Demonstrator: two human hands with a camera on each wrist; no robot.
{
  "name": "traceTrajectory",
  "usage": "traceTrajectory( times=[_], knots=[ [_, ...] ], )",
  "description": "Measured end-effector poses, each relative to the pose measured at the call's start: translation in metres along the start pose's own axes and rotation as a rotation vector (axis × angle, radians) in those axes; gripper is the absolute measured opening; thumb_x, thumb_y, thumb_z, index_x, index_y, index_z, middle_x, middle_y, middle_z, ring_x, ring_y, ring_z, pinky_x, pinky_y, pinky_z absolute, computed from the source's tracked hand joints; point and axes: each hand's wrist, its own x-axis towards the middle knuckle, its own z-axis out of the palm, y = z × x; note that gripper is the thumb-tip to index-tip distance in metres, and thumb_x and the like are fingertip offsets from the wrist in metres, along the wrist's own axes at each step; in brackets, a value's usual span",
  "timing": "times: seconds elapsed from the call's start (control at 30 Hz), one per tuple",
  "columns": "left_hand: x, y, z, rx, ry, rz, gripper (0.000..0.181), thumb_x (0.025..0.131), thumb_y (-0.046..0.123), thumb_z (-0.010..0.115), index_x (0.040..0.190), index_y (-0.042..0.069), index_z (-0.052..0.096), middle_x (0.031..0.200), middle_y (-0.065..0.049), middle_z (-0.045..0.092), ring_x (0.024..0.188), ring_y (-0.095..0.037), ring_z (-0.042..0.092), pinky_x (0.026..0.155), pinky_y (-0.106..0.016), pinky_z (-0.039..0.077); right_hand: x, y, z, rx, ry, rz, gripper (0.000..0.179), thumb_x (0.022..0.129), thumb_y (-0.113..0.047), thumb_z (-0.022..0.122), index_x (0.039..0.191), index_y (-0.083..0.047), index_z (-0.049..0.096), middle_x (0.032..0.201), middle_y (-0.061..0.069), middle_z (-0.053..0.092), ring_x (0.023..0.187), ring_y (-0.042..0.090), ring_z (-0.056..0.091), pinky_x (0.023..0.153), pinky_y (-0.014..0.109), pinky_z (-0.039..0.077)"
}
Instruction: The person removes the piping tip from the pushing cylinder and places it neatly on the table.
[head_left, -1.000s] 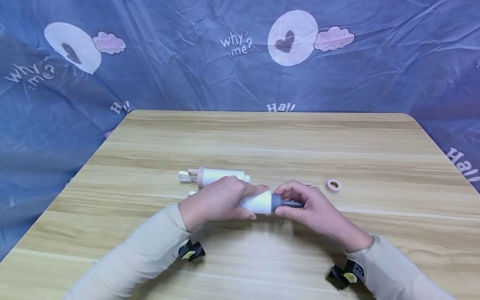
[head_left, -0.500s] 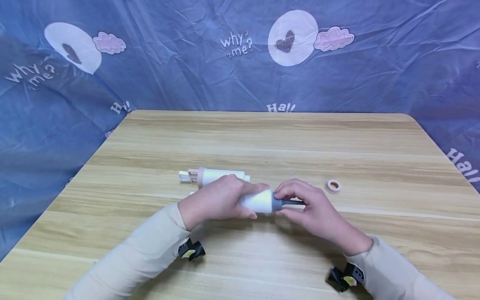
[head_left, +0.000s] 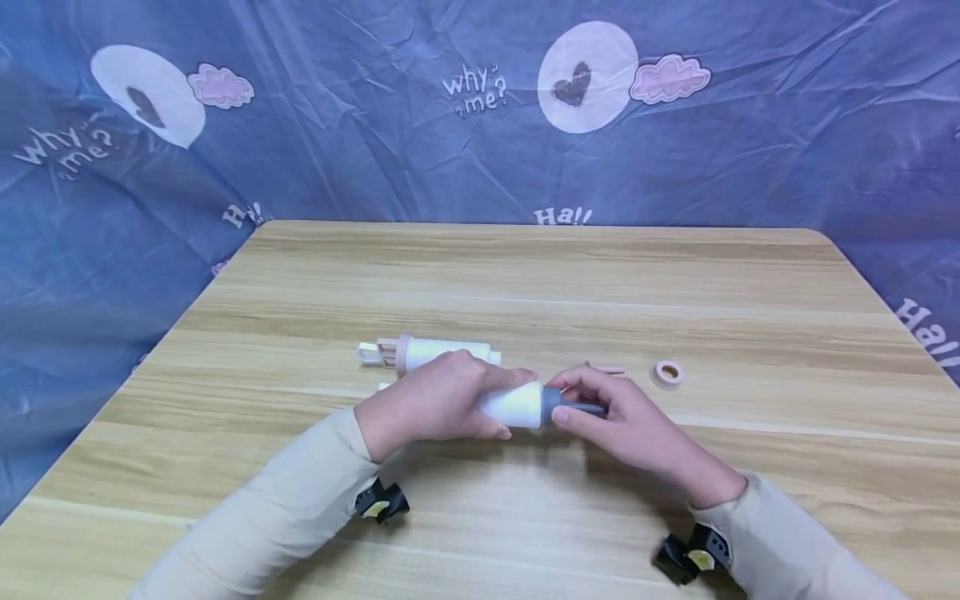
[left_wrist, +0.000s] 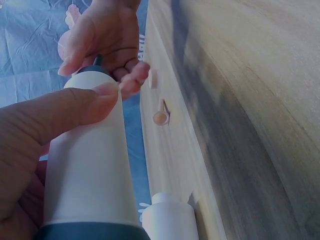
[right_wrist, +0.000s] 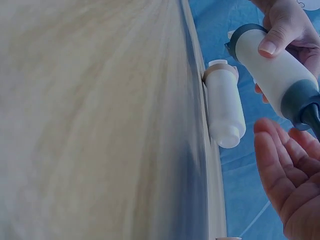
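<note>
My left hand [head_left: 438, 396] grips a white bottle [head_left: 517, 405] lying sideways above the table, thumb along its side. At its right end is a dark grey cap [head_left: 551, 405] with a thin nozzle [head_left: 585, 408]; a dark band [right_wrist: 245, 35] rings the other end. Around the cap are the loosely bent fingers of my right hand [head_left: 626, 417], the thumb overlapping the cap's edge in the head view. Both wrist views show those fingers spread, with a gap to the cap. Behind the left hand lies a second white bottle [head_left: 446, 352] with a pink end and a bare neck.
A small pink ring [head_left: 667, 374] lies on the wooden table [head_left: 480, 283] to the right. Between it and my right hand sits a pink piece with a thin stem [head_left: 611, 369], partly hidden in the head view. A blue printed cloth [head_left: 375, 125] hangs behind the table.
My right fingers have shifted around the cap, the thumb moving up over its near side. The pink stem shows more than half a second ago. My left hand keeps its grip on the bottle.
</note>
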Motion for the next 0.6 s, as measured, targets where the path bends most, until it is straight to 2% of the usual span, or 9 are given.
traceTrajectory(
  times=[0.2,0.37,0.6],
  knots=[
    [0.0002,0.0002,0.0011,0.015,0.009,0.004,0.059,0.072,0.027,0.079,0.126,0.016,0.059,0.113,0.0,0.067,0.087,-0.012,0.064,0.078,-0.027,0.051,-0.0005,-0.0008,-0.0009,0.107,-0.055,0.058,0.026,0.089,-0.011,0.061,0.11,0.003,0.057,0.086,0.014,0.066,0.074,0.014,0.064,0.066,0.03,0.055],
    [0.0007,0.0,0.0016,0.013,0.016,0.007,0.058,0.072,0.026,0.079,0.125,0.016,0.059,0.111,0.001,0.067,0.085,-0.011,0.063,0.077,-0.027,0.051,-0.0008,-0.0004,-0.0007,0.068,-0.021,0.064,0.027,0.085,-0.014,0.066,0.109,-0.003,0.059,0.089,0.009,0.067,0.076,0.014,0.064,0.067,0.028,0.054],
    [0.0014,-0.0011,0.0021,0.001,0.008,-0.006,0.056,0.072,0.026,0.079,0.125,0.017,0.06,0.111,0.002,0.067,0.084,-0.01,0.062,0.076,-0.026,0.05,-0.0004,0.0015,0.0013,0.007,0.022,0.011,0.033,0.08,-0.012,0.07,0.111,-0.006,0.059,0.095,0.006,0.067,0.083,0.013,0.062,0.073,0.027,0.052]
  ],
)
